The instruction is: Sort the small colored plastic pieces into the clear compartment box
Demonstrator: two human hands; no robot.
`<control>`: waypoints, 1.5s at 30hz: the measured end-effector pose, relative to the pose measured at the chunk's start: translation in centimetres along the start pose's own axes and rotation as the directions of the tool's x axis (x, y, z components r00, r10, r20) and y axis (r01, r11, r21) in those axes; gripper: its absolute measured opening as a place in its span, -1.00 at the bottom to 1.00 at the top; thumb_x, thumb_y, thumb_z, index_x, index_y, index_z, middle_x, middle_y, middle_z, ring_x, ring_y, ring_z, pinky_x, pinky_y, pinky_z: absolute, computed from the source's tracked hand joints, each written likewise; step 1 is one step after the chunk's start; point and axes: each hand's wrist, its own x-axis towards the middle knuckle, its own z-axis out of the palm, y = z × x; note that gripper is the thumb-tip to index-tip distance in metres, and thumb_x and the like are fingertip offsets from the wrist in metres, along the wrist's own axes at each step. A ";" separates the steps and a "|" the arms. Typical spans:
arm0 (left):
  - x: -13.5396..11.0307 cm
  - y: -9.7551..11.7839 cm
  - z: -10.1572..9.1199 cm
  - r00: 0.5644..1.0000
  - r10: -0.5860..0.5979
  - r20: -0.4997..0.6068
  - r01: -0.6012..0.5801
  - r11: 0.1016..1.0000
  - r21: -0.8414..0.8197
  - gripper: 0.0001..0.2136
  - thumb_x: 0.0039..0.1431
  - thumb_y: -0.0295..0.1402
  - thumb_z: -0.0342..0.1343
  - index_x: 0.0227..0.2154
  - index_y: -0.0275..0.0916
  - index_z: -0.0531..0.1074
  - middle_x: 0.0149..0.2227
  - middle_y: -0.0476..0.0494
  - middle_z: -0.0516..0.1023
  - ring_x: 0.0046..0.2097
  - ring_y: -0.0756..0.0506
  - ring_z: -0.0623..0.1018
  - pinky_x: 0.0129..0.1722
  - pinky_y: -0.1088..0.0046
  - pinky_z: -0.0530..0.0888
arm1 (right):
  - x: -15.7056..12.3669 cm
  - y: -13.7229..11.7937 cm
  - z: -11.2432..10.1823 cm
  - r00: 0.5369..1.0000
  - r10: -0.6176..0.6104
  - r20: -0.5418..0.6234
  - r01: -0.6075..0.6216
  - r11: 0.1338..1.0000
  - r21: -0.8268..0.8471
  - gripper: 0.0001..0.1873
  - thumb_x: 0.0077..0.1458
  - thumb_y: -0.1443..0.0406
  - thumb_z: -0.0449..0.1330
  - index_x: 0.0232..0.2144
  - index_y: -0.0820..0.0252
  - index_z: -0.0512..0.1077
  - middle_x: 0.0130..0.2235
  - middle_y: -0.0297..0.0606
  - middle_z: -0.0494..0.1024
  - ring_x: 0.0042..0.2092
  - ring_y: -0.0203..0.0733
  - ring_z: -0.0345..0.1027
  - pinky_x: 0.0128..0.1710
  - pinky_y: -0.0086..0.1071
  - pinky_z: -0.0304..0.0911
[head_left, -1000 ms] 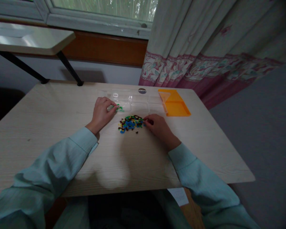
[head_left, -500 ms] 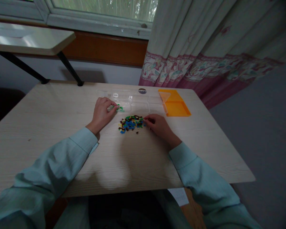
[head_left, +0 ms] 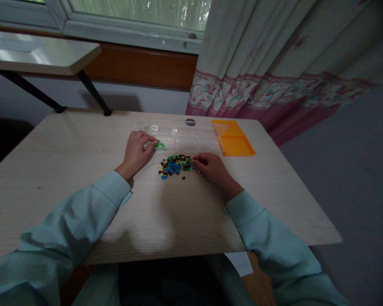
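A heap of small building bricks (head_left: 174, 166) in blue, brown, green and yellow lies on the table. At its right edge, my right hand (head_left: 212, 166) has thumb and forefinger pinched on a small green brick (head_left: 189, 160). Behind the heap stands a clear plastic compartment box (head_left: 187, 143). My left hand (head_left: 138, 151) reaches over its front left compartment, thumb and forefinger closed. Just past those fingertips are several green bricks (head_left: 160, 145) in that compartment. Whatever the left fingers hold is too small to make out.
An orange two-part tray (head_left: 238, 145) sits at the right end of the clear box. A dark oval label (head_left: 190, 122) shows at the box's back. To the left, a raised shelf (head_left: 44, 53) stands on black legs. A curtain (head_left: 230, 85) hangs behind the table.
Both hands stay almost where they were. The green brick at my right fingertips shows more clearly at the heap's edge, and the left fingers have shifted only slightly.
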 end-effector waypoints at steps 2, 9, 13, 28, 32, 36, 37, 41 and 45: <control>0.0 0.1 -0.1 1.000 0.014 -0.005 -0.014 1.000 0.009 -0.77 0.24 -0.21 0.02 -0.30 -0.20 0.52 -0.30 -0.16 0.46 -0.15 -0.17 0.38 -0.09 0.19 0.30 | 0.0 0.1 0.1 1.000 -0.001 -0.009 0.001 1.000 0.019 -0.76 0.10 0.20 0.16 -0.30 0.22 0.54 -0.49 -0.29 0.52 -0.48 -0.29 0.34 -0.42 -0.42 0.19; -0.7 2.3 -0.4 0.966 0.234 0.110 -0.232 0.972 -0.027 -0.78 0.26 -0.21 0.01 -0.19 -0.14 0.50 -0.24 -0.15 0.47 -0.10 -0.16 0.39 -0.03 0.18 0.30 | -0.3 -0.8 0.5 0.999 0.008 -0.035 -0.002 0.986 0.168 -0.70 0.08 0.12 0.19 -0.30 0.23 0.55 -0.45 -0.26 0.53 -0.40 -0.25 0.37 -0.44 -0.43 0.20; -1.4 4.1 -0.1 0.892 0.405 0.201 -0.393 0.914 -0.097 -0.77 0.26 -0.18 0.03 -0.12 -0.11 0.48 -0.21 -0.14 0.49 -0.10 -0.15 0.40 -0.04 0.21 0.31 | -0.5 -1.5 1.2 0.999 -0.011 0.046 -0.003 0.959 0.284 -0.69 0.06 0.10 0.20 -0.29 0.21 0.56 -0.44 -0.28 0.54 -0.40 -0.25 0.37 -0.44 -0.44 0.20; -1.7 4.8 0.5 0.835 0.483 0.262 -0.448 0.875 -0.185 -0.77 0.23 -0.16 0.08 -0.13 -0.10 0.49 -0.20 -0.16 0.48 -0.09 -0.14 0.40 -0.07 0.26 0.35 | -0.4 -1.8 1.2 0.975 -0.086 0.207 -0.004 0.917 0.400 -0.66 0.04 0.06 0.23 -0.32 0.21 0.57 -0.39 -0.30 0.54 -0.39 -0.29 0.32 -0.38 -0.43 0.19; -1.7 4.8 0.6 0.833 0.499 0.237 -0.468 0.866 -0.177 -0.79 0.23 -0.17 0.07 -0.16 -0.11 0.50 -0.22 -0.15 0.48 -0.12 -0.13 0.40 -0.10 0.28 0.35 | -0.3 -1.8 1.2 0.976 -0.096 0.194 0.011 0.916 0.400 -0.67 0.03 0.07 0.23 -0.33 0.22 0.57 -0.39 -0.30 0.54 -0.39 -0.29 0.32 -0.38 -0.44 0.19; -1.7 4.7 0.7 0.825 0.514 0.233 -0.483 0.857 -0.181 -0.79 0.25 -0.18 0.06 -0.18 -0.12 0.50 -0.23 -0.15 0.48 -0.13 -0.12 0.40 -0.12 0.29 0.35 | -0.3 -1.9 1.2 0.977 -0.075 0.200 -0.006 0.926 0.377 -0.67 0.03 0.06 0.22 -0.34 0.20 0.56 -0.39 -0.30 0.54 -0.38 -0.28 0.33 -0.38 -0.44 0.20; -1.7 4.7 0.7 0.825 0.514 0.235 -0.483 0.857 -0.177 -0.79 0.25 -0.18 0.05 -0.18 -0.13 0.50 -0.23 -0.15 0.48 -0.13 -0.12 0.40 -0.12 0.29 0.34 | -0.3 -1.9 1.2 0.977 -0.074 0.198 -0.006 0.927 0.374 -0.67 0.03 0.06 0.22 -0.34 0.20 0.57 -0.39 -0.30 0.53 -0.38 -0.28 0.33 -0.38 -0.44 0.20; -1.7 4.8 0.6 0.826 0.501 0.257 -0.475 0.865 -0.162 -0.78 0.27 -0.17 0.03 -0.19 -0.12 0.51 -0.23 -0.16 0.49 -0.13 -0.12 0.40 -0.12 0.29 0.35 | -0.3 -1.8 1.2 0.977 -0.101 0.186 0.024 0.926 0.377 -0.70 0.05 0.09 0.22 -0.35 0.20 0.57 -0.39 -0.31 0.54 -0.36 -0.28 0.35 -0.35 -0.43 0.20; -1.7 4.9 0.6 0.829 0.508 0.235 -0.482 0.861 -0.160 -0.77 0.26 -0.18 0.03 -0.19 -0.14 0.51 -0.23 -0.16 0.49 -0.13 -0.12 0.41 -0.13 0.30 0.35 | -0.2 -1.5 1.3 0.978 -0.106 0.179 0.030 0.923 0.384 -0.69 0.07 0.09 0.21 -0.32 0.21 0.57 -0.39 -0.30 0.54 -0.37 -0.29 0.34 -0.37 -0.45 0.19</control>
